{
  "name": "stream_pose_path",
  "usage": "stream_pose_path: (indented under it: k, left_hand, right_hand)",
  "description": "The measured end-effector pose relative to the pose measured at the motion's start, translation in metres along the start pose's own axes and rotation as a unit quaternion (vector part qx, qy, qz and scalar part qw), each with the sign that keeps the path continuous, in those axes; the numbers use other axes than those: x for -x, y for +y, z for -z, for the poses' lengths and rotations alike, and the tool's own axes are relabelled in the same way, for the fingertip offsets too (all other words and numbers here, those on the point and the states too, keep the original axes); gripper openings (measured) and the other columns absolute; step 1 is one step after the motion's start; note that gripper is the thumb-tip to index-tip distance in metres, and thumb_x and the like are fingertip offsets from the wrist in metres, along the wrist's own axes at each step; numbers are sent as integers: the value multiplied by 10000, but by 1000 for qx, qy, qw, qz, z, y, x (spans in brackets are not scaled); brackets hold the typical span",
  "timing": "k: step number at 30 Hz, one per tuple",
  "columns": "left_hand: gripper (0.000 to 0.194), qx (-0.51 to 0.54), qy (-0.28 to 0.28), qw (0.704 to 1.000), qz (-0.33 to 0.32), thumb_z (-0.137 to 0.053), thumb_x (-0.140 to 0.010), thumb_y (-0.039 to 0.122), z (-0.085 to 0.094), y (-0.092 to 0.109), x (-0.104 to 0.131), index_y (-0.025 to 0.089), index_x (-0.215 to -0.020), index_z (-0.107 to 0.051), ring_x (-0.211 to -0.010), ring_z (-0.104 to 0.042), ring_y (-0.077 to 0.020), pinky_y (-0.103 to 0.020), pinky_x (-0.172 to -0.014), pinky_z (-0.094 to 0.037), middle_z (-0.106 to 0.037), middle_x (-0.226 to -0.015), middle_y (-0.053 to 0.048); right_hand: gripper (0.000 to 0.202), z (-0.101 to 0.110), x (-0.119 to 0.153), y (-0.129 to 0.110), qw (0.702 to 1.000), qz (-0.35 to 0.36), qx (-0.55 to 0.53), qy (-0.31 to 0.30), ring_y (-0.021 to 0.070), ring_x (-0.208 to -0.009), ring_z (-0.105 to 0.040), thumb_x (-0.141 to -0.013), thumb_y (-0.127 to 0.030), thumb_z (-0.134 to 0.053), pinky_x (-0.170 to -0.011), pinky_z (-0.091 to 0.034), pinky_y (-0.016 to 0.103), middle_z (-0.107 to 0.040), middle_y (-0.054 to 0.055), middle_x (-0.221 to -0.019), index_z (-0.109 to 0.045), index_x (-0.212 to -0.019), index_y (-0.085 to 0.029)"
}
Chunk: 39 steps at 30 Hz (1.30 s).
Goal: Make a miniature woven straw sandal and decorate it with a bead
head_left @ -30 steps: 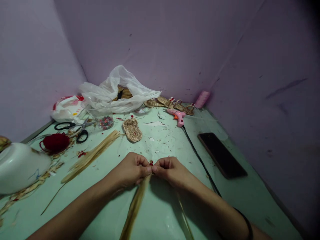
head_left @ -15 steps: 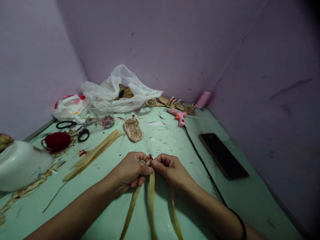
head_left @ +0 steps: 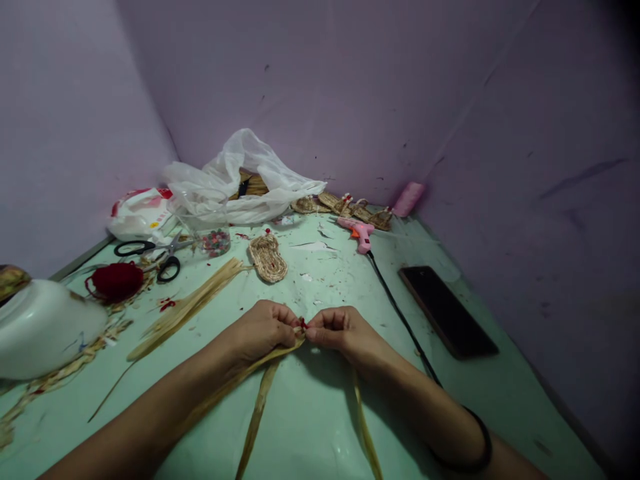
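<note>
My left hand [head_left: 267, 330] is closed in a pinch on the top ends of long, flat, tan dried-fibre strips [head_left: 257, 420]. A small piece of red yarn [head_left: 303, 324] shows at the joined ends, between my two hands. My right hand [head_left: 345, 333] is closed too, its thumb and forefinger pinching the same end close to the yarn. One strip runs back along my left forearm, a second hangs toward the table's front, and a third comes out below my right wrist. Exactly how the strips cross is hidden by my fingers.
Ahead lies a woven sole [head_left: 269, 259]; a fibre bundle [head_left: 185, 310] is to its left. Scissors [head_left: 170, 257], a red yarn ball [head_left: 117, 281], a cup of beads [head_left: 216, 241] and a white jar [head_left: 45, 333] stand left. A pink glue gun [head_left: 357, 232] and phone [head_left: 447, 312] lie right.
The strip that hung down the middle has swung left and now lies along my left forearm. The strip under my right wrist has shifted slightly right. Both hands stay pinched together.
</note>
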State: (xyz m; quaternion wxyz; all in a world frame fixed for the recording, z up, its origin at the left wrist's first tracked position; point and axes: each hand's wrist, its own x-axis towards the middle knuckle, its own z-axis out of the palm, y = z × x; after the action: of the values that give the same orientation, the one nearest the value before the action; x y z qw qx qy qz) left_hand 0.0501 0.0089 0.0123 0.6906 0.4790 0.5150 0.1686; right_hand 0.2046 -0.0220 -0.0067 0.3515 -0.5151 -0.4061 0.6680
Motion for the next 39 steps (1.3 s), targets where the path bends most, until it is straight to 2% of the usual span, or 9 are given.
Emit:
stream_pose_path:
  k: [7, 12, 17, 24, 28, 31, 33, 36, 39]
  left_hand:
    - [70, -95, -4, 995, -18, -572, -536, 212, 4, 0, 3, 153, -563, -545, -358, -291, -59, -202, -384, -193, -401, -395, 77]
    - [180, -297, 122, 941, -109, -576, -622, 295, 8, 4, 11, 137, -555, -629, -506, -439, -121, -218, -472, -271, -544, -507, -6]
    - [216, -393, 153, 896, -137, -503, -711, 272, -11, 0, 26, 179, -549, -612, -506, -458, -148, -256, -505, -247, -560, -510, -25]
    - [139, -424, 202, 861, -196, -507, -727, 214, -35, -23, 29, 182, -652, -619, -472, -451, -158, -282, -510, -230, -580, -554, -58]
    - [198, -356, 167, 899, -191, -526, -735, 271, -28, -11, 29, 176, -582, -607, -492, -488, -147, -268, -510, -315, -578, -536, -37]
    - [165, -186, 196, 955, -126, -553, -719, 277, -19, 1, 24, 163, -816, -623, -427, -495, -112, -240, -441, -362, -615, -628, -15]
    - [249, -67, 132, 988, -53, -569, -703, 290, -14, 4, 18, 141, -901, -592, -328, -444, -86, -216, -334, -323, -597, -607, 3]
    - [197, 14, -3, 1000, -4, -588, -680, 307, -8, 2, 11, 112, -656, -588, -316, -441, -70, -173, -291, -316, -519, -474, 20]
    - [203, -19, -15, 1000, 5, -593, -660, 278, -4, 0, 7, 102, -559, -588, -322, -447, -63, -160, -302, -342, -518, -437, 11]
  right_hand:
    - [180, -7, -1, 2, 998, 33, -41, 34, 63, -473, -441, -554, -274, -683, -499, -295, 218, -567, -14, -507, -580, -539, -128]
    - [150, -11, -2, 2, 996, 42, -24, 73, 52, -431, -413, -584, -254, -648, -452, -270, 205, -582, -6, -494, -566, -562, -131]
    - [127, -16, -2, 6, 991, 52, -10, 122, 31, -356, -313, -629, -256, -590, -386, -207, 199, -560, -33, -480, -527, -595, -151]
    - [117, -20, 1, 9, 988, 30, -80, 128, 43, -357, -313, -609, -235, -604, -378, -200, 196, -433, -79, -404, -511, -588, -167]
    - [122, -17, 1, 2, 984, 21, -135, 115, 22, -353, -259, -597, -228, -607, -370, -136, 206, -503, -55, -458, -515, -568, -153]
    - [145, -17, 2, -1, 988, 19, -126, 85, 21, -350, -243, -603, -248, -620, -376, -130, 211, -487, -59, -443, -522, -558, -150]
    - [167, -18, 3, -1, 992, 17, -110, 62, 22, -348, -247, -607, -268, -636, -384, -145, 211, -479, -61, -431, -530, -557, -149]
    - [189, -18, 3, 1, 993, 13, -112, 28, 48, -391, -390, -594, -288, -656, -426, -235, 204, -544, -22, -471, -544, -558, -140]
    - [191, -15, 3, 2, 994, 18, -108, -4, 88, -482, -500, -581, -284, -666, -500, -313, 219, -602, 17, -535, -550, -559, -134]
